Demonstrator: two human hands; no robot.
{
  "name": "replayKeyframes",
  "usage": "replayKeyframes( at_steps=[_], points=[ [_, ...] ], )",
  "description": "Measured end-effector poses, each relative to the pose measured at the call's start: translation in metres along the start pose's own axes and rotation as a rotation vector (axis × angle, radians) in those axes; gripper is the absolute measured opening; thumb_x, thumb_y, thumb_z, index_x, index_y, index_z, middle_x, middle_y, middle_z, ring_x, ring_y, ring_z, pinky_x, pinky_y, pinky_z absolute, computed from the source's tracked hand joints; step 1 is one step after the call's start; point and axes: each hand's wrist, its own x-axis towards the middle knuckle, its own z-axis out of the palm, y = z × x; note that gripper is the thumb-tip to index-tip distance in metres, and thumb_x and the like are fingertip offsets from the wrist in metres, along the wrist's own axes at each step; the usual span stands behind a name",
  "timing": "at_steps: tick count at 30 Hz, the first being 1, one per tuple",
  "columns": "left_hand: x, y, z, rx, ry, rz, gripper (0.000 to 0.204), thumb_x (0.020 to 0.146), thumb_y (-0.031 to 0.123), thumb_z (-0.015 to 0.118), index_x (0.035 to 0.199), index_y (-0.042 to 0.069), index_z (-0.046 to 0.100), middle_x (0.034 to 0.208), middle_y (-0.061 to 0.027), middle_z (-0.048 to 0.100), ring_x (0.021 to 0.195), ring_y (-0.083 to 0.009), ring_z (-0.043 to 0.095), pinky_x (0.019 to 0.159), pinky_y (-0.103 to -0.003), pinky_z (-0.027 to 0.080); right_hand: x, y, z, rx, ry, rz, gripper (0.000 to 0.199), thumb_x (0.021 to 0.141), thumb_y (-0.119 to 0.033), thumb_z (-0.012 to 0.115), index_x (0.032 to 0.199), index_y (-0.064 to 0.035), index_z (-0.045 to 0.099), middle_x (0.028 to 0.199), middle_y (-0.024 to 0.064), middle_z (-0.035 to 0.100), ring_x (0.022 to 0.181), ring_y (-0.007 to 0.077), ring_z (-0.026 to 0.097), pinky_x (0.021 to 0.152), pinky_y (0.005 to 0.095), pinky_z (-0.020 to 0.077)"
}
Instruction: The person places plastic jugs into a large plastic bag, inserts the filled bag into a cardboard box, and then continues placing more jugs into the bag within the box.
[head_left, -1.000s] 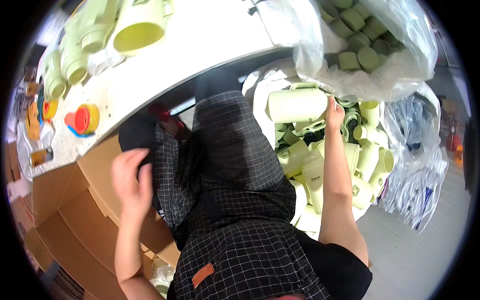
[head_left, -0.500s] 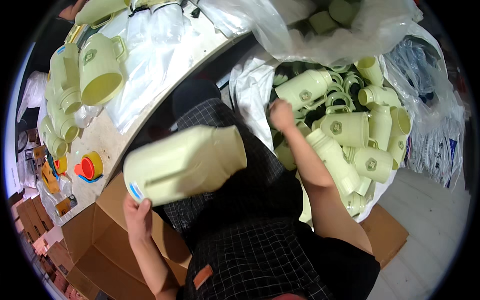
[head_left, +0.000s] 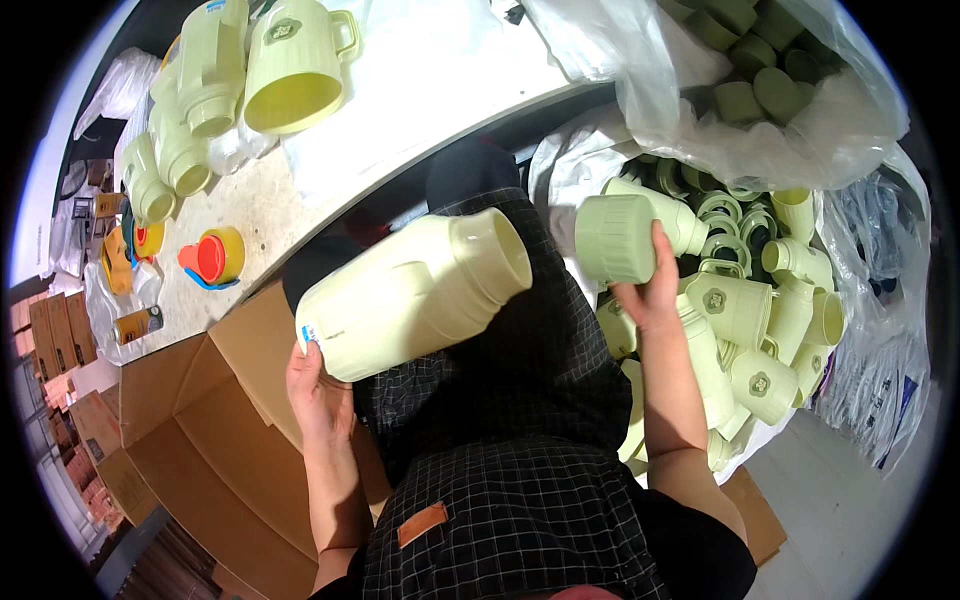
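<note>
My left hand (head_left: 320,395) grips the closed-looking bottom end of a pale green thermos flask body (head_left: 400,305). The flask lies tilted over my lap, its open neck pointing to the upper right. A darker green ribbed cup lid (head_left: 612,240) is in my right hand (head_left: 652,285), fingers wrapped round its right side. It is held apart from the flask neck, a short way to the right. Just beyond my right hand, a white sack (head_left: 560,165) holds several pale green flask bodies (head_left: 765,380) and loose handled rings (head_left: 722,225).
On the left, a table (head_left: 265,235) bears several flask bodies (head_left: 290,75) and rolls of tape (head_left: 222,255). Beneath its edge stands an open cardboard box (head_left: 190,440). More green cup lids (head_left: 778,92) fill a clear plastic bag (head_left: 660,110) at the upper right.
My right hand has come back from the sack toward me and now holds the green cup lid. The left hand keeps the flask, its neck raised slightly. The whole view has shifted.
</note>
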Motion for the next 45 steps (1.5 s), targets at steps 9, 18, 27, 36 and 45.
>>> replayKeyframes(
  at_steps=[9,18,27,36,45],
  points=[
    [-0.006,-0.006,-0.006,-0.078,-0.088,-0.108,0.044,0.102,0.025,0.053,0.136,-0.002,0.051,0.137,-0.0155,0.058,0.124,-0.0268,0.059,0.105,-0.044,0.048,-0.024,0.014,0.104,-1.2,-0.778,-1.165,0.079,0.086,-0.066,0.058,0.139,-0.0066,0.055,0.139,0.0229,0.052,0.119,0.0407,0.053,0.102,0.0509,0.0415],
    [0.038,0.08,0.079,0.279,-0.274,0.697,0.029,0.101,0.027,0.045,0.088,0.002,0.05,0.096,-0.0099,0.058,0.087,-0.0195,0.062,0.076,-0.031,0.055,-0.075,0.087,0.072,-1.07,-0.508,-0.439,0.056,0.095,-0.025,0.065,0.14,-0.003,0.042,0.136,0.0172,0.045,0.132,0.0285,0.044,0.113,0.04,0.034],
    [0.021,0.023,0.122,1.028,-0.333,0.511,0.097,0.083,0.046,0.074,0.153,-0.003,0.029,0.158,-0.0176,0.032,0.145,-0.0298,0.033,0.117,-0.042,0.029,0.062,-0.177,-0.204,-2.037,1.334,0.085,0.061,0.079,-0.022,0.074,0.132,-0.0027,0.05,0.12,0.0197,0.061,0.113,0.035,0.062,0.093,0.0463,0.0521],
    [-0.023,-0.02,0.075,0.989,-0.005,0.361,0.061,0.107,0.043,0.04,0.147,-0.002,0.038,0.082,0.0012,0.05,0.064,-0.0047,0.036,0.058,-0.02,0.027,0.053,-0.145,-0.167,-1.95,0.948,-0.662,0.047,0.077,-0.004,0.07,0.123,-0.0077,0.058,0.118,0.0147,0.062,0.105,0.0392,0.062,0.086,0.0453,0.0522],
    [-0.01,-0.021,0.038,0.846,-0.028,0.482,0.063,0.104,0.051,0.044,0.136,-0.003,0.05,0.076,0.0012,0.053,0.056,-0.0034,0.036,0.051,-0.02,0.024,0.035,0.069,0.003,-1.214,0.316,-0.667,0.042,0.085,-0.016,0.074,0.123,-0.0019,0.06,0.107,0.0178,0.059,0.102,0.0335,0.057,0.092,0.0385,0.0465]
  ],
)
